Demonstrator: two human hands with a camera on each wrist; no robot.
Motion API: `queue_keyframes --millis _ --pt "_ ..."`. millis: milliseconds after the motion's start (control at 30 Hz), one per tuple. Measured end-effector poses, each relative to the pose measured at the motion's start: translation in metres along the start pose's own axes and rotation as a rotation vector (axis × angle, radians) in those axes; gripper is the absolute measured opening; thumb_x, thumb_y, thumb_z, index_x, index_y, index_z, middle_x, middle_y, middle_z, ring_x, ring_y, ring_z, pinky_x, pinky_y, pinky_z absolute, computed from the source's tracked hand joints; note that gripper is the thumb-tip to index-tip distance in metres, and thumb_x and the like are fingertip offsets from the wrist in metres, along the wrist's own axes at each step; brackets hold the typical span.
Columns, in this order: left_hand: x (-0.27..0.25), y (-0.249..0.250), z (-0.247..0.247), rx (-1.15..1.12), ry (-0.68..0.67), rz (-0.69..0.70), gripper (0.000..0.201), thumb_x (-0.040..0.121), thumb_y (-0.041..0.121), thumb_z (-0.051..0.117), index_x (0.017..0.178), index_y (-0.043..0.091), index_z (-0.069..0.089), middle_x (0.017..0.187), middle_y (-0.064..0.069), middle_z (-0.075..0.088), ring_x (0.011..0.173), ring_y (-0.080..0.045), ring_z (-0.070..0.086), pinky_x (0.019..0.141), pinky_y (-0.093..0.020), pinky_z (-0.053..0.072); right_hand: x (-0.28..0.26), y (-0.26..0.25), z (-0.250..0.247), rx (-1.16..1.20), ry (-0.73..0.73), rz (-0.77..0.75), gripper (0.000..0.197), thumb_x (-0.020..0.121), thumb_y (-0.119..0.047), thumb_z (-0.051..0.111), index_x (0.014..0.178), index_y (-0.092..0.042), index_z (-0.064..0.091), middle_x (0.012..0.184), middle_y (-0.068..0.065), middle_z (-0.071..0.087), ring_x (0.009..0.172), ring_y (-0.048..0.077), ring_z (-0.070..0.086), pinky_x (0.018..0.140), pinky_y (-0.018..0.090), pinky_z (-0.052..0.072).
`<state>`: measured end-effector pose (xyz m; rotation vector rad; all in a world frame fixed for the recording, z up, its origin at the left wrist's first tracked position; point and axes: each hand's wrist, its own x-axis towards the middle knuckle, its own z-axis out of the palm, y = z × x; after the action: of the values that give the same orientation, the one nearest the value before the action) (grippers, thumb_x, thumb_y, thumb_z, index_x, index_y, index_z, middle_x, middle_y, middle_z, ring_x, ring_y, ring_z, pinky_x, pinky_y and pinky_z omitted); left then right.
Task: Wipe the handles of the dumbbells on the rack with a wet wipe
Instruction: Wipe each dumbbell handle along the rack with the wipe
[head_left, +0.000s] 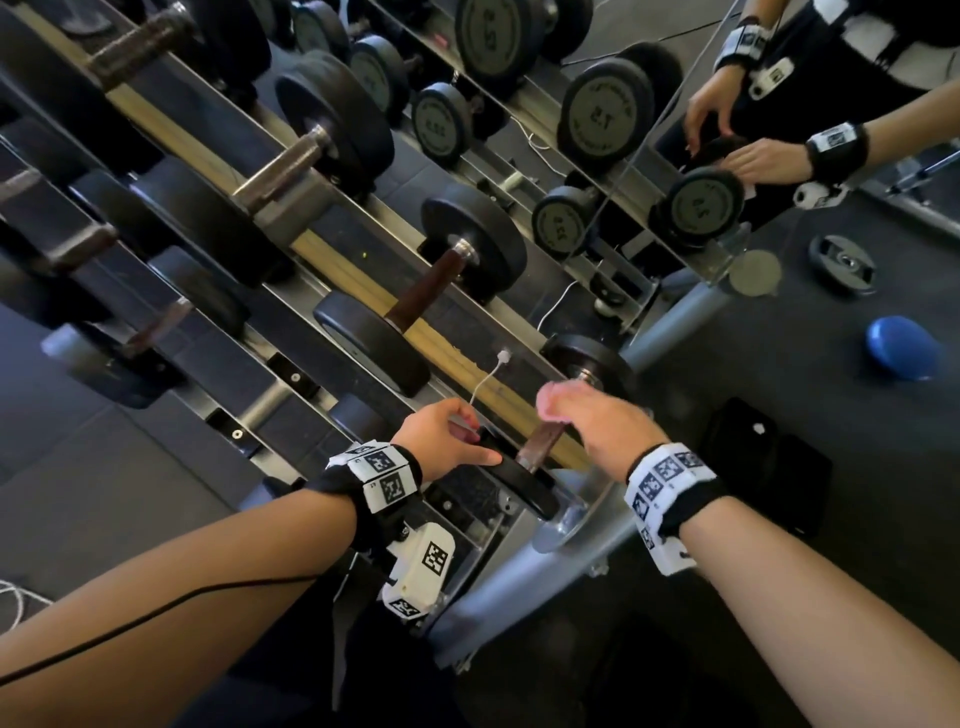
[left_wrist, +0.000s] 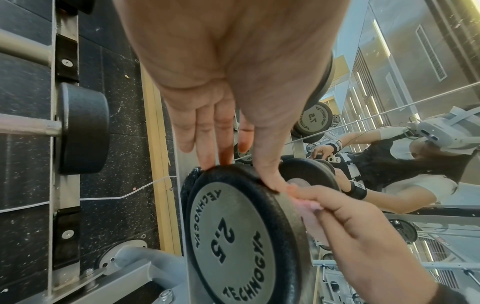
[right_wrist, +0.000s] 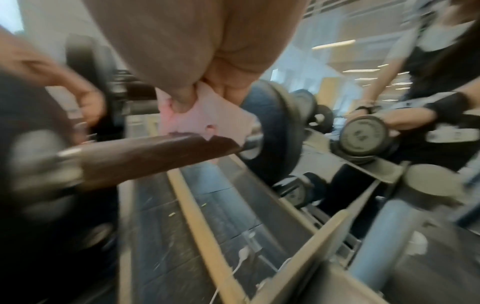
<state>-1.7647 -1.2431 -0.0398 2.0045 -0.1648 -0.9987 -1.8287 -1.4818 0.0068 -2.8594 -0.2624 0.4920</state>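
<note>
Wiping the end dumbbell (head_left: 550, 447) of the rack (head_left: 566, 561).
Your right hand (head_left: 597, 421) pinches the wet wipe (right_wrist: 207, 119) against its handle (right_wrist: 145, 158); left hand (head_left: 441, 436) steadies the plate, fingers straight; others beyond apparently remain.

A blue disc (head_left: 903, 349) lies on the dark floor (head_left: 779, 364) at the right, with a black weight plate (head_left: 841, 264) farther off beside it. Nearer, a black pouch (head_left: 763, 457) lies by the right edge. A white cable (head_left: 488, 371) trails across a wooden strip (head_left: 358, 270). A mirror (head_left: 831, 104) stands at the far right.
</note>
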Motion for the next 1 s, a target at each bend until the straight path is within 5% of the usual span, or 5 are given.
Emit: queue_keyframes --millis 367,633,767,867,1000 --pt "0.003 0.002 0.001 0.002 -0.005 -0.043 0.048 0.066 0.039 0.088 0.103 0.032 0.057 0.098 0.011 0.071 0.093 -0.005 0.065 0.068 -0.02 0.043 -0.013 -0.021 0.02 -0.145 -0.162 -0.231 0.068 0.079 -0.01 0.059 0.141 -0.027 0.036 0.141 -0.008 0.038 0.135 0.01 0.039 0.098 0.028 0.049" --pt "0.003 0.0 0.0 -0.008 -0.018 -0.055 0.049 0.067 0.039 0.088 0.104 0.029 0.057 0.099 0.011 0.071 0.094 -0.007 0.065 0.073 -0.024 0.047 0.022 -0.02 0.023 -0.134 -0.261 0.203 0.049 0.086 -0.015 0.062 0.132 -0.019 0.046 0.116 0.006 0.046 0.108 0.021 0.053 0.102 0.037 0.047" --pt "0.003 0.001 0.001 0.016 -0.014 -0.053 0.052 0.067 0.041 0.087 0.107 0.03 0.056 0.099 0.012 0.07 0.094 -0.006 0.064 0.072 -0.022 0.045 -0.022 -0.033 0.034 0.086 -0.127 -0.106 0.056 0.082 -0.036 0.031 0.138 -0.032 0.035 0.129 -0.01 0.044 0.122 0.01 0.046 0.096 0.029 0.048" --pt "0.004 0.002 0.001 0.035 -0.028 -0.041 0.05 0.068 0.04 0.086 0.106 0.031 0.055 0.101 0.011 0.07 0.096 -0.008 0.065 0.076 -0.024 0.046 -0.011 -0.009 0.027 -0.071 -0.085 -0.125 0.06 0.084 -0.012 0.046 0.138 -0.036 0.042 0.14 -0.012 0.045 0.137 0.012 0.037 0.108 0.038 0.045" --pt "0.004 0.001 -0.002 0.044 -0.055 -0.025 0.049 0.071 0.041 0.085 0.108 0.031 0.055 0.104 0.011 0.069 0.098 -0.008 0.064 0.077 -0.024 0.047 0.011 0.017 0.02 0.044 -0.071 0.15 0.08 0.082 0.016 0.054 0.15 -0.023 0.038 0.162 -0.001 0.028 0.152 0.019 0.013 0.124 0.038 0.009"
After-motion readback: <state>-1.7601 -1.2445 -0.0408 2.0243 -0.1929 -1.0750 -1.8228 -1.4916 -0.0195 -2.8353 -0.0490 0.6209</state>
